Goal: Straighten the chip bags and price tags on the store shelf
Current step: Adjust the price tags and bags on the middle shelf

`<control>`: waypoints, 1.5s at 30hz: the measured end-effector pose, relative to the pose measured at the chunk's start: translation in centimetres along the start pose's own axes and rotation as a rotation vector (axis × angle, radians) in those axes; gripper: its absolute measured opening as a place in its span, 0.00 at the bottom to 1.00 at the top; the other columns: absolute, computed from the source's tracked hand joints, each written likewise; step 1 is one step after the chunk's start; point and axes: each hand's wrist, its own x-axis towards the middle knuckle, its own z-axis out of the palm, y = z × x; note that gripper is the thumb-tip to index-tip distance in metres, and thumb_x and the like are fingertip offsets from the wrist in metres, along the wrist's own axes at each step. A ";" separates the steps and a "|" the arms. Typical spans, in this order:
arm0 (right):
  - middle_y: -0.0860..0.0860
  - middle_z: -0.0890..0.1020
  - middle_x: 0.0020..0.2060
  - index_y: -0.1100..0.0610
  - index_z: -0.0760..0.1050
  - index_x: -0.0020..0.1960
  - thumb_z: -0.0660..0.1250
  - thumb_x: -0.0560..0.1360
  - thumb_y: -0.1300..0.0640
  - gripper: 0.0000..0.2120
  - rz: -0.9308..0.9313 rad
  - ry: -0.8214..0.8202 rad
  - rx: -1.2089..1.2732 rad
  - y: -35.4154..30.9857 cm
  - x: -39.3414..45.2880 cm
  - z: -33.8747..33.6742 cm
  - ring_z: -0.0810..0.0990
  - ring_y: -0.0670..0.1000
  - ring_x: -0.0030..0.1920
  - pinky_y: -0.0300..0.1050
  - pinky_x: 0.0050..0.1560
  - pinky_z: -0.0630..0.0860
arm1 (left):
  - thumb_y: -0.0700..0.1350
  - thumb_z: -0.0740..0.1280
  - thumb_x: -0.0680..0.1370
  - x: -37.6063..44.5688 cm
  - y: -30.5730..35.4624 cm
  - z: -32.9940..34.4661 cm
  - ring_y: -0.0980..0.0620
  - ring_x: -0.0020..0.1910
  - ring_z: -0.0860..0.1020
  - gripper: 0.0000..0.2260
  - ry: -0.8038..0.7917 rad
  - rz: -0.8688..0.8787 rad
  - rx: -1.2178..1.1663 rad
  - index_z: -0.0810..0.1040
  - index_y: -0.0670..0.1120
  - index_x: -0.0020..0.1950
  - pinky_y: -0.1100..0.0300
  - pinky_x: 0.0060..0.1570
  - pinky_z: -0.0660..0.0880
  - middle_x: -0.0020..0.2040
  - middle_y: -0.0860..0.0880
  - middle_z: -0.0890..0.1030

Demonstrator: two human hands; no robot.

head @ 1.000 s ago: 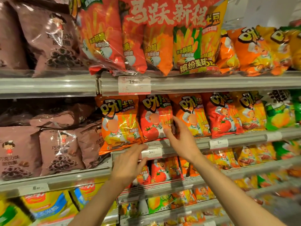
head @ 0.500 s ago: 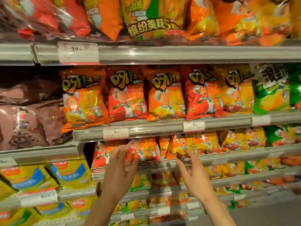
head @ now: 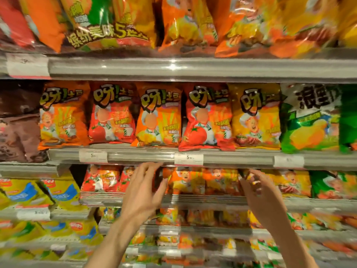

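Reaching up: both hands are raised in front of the chip bags on the shelf under the middle one.
Left hand: the left hand [head: 144, 192] has its fingers spread and a little bent, holding nothing. Its fingertips are just below the rail of the middle shelf [head: 231, 161], in front of the small chip bags [head: 185, 180].
Right hand: the right hand [head: 258, 194] has its fingers curled in at the top of a small bag. It is too blurry to tell if it holds the bag.
Middle shelf bags: five bags stand upright side by side. From left to right they are an orange bag [head: 63, 115], a red tomato bag [head: 112, 113], another orange bag [head: 158, 115], another red tomato bag [head: 207, 117] and a yellow bag [head: 256, 117]. A green bag [head: 309, 117] stands just to their right.
Price tags: three white price tags sit on the middle shelf rail, the left tag [head: 93, 156], the middle tag [head: 188, 159] and the right tag [head: 288, 161]. The middle tag is just above and between the two hands.
Left side: brown bags [head: 19, 124] are up high, and yellow and blue bags [head: 25, 192] are lower down.
Top shelf: big orange and red bags [head: 173, 24] hang over the edge.
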 end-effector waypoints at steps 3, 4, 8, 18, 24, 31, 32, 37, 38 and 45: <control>0.50 0.81 0.48 0.55 0.76 0.63 0.70 0.76 0.52 0.18 -0.161 0.080 -0.121 -1.3 1.4 -0.7 0.81 0.51 0.43 0.44 0.43 0.77 | 0.56 0.64 0.78 2.4 0.8 0.0 0.48 0.58 0.74 0.19 -0.015 0.111 0.064 0.74 0.50 0.66 0.54 0.54 0.73 0.58 0.50 0.74; 0.51 0.81 0.47 0.56 0.78 0.61 0.72 0.75 0.53 0.16 -0.241 0.116 -0.156 -2.1 1.9 -0.7 0.80 0.51 0.44 0.39 0.44 0.74 | 0.55 0.65 0.78 3.2 0.9 0.2 0.48 0.58 0.74 0.18 -0.018 0.151 0.081 0.74 0.50 0.65 0.54 0.53 0.74 0.57 0.50 0.74; 0.45 0.80 0.47 0.52 0.79 0.57 0.74 0.73 0.54 0.13 -0.417 0.055 -0.146 -5.5 3.7 0.6 0.79 0.46 0.46 0.36 0.45 0.71 | 0.51 0.70 0.77 5.7 0.2 1.1 0.47 0.52 0.74 0.16 -0.030 0.283 0.143 0.76 0.49 0.63 0.51 0.48 0.75 0.52 0.50 0.74; 0.36 0.73 0.42 0.43 0.75 0.55 0.67 0.76 0.43 0.10 -0.328 -0.090 -0.143 -7.5 4.7 1.0 0.72 0.39 0.44 0.38 0.40 0.67 | 0.51 0.72 0.76 6.5 -1.3 2.0 0.51 0.50 0.75 0.15 -0.006 0.295 0.030 0.78 0.50 0.61 0.57 0.46 0.74 0.50 0.53 0.74; 0.44 0.81 0.40 0.47 0.77 0.54 0.69 0.77 0.48 0.07 -0.352 -0.054 0.218 -14.5 5.9 -0.8 0.79 0.44 0.41 0.38 0.42 0.78 | 0.54 0.67 0.77 6.8 -1.5 1.7 0.53 0.49 0.75 0.15 -0.038 0.268 -0.010 0.78 0.51 0.61 0.57 0.45 0.75 0.50 0.54 0.74; 0.55 0.78 0.60 0.54 0.62 0.75 0.67 0.77 0.46 0.30 -0.282 -0.214 0.023 -22.8 11.0 3.0 0.81 0.54 0.55 0.52 0.57 0.78 | 0.55 0.67 0.76 6.8 -1.7 1.9 0.55 0.49 0.75 0.14 -0.053 0.265 -0.006 0.77 0.54 0.60 0.61 0.45 0.74 0.50 0.55 0.73; 0.56 0.79 0.60 0.56 0.60 0.76 0.67 0.77 0.46 0.33 -0.253 -0.253 -0.007 -23.5 11.7 3.6 0.80 0.56 0.57 0.52 0.58 0.77 | 0.55 0.67 0.76 6.9 -1.7 1.9 0.55 0.49 0.75 0.14 -0.059 0.263 -0.006 0.77 0.54 0.60 0.61 0.45 0.74 0.50 0.55 0.73; 0.57 0.80 0.56 0.64 0.67 0.68 0.73 0.72 0.43 0.34 -0.129 -0.412 -0.034 -25.0 13.2 4.8 0.80 0.57 0.56 0.53 0.56 0.78 | 0.55 0.66 0.76 7.0 -1.6 1.6 0.54 0.50 0.74 0.15 -0.089 0.231 -0.010 0.76 0.55 0.61 0.60 0.46 0.73 0.50 0.56 0.73; 0.58 0.81 0.55 0.64 0.67 0.66 0.75 0.71 0.45 0.34 -0.107 -0.410 0.024 -24.9 13.3 4.9 0.80 0.56 0.55 0.55 0.56 0.79 | 0.56 0.65 0.76 7.0 -1.5 1.5 0.54 0.51 0.74 0.15 -0.097 0.224 -0.011 0.76 0.55 0.62 0.59 0.47 0.73 0.51 0.55 0.73; 0.54 0.79 0.57 0.59 0.56 0.76 0.78 0.69 0.46 0.46 -0.180 -0.251 0.203 -23.9 11.6 4.8 0.80 0.54 0.55 0.51 0.53 0.79 | 0.58 0.61 0.78 7.1 -1.6 1.5 0.56 0.56 0.71 0.18 -0.152 0.197 -0.012 0.74 0.56 0.66 0.60 0.52 0.69 0.54 0.57 0.71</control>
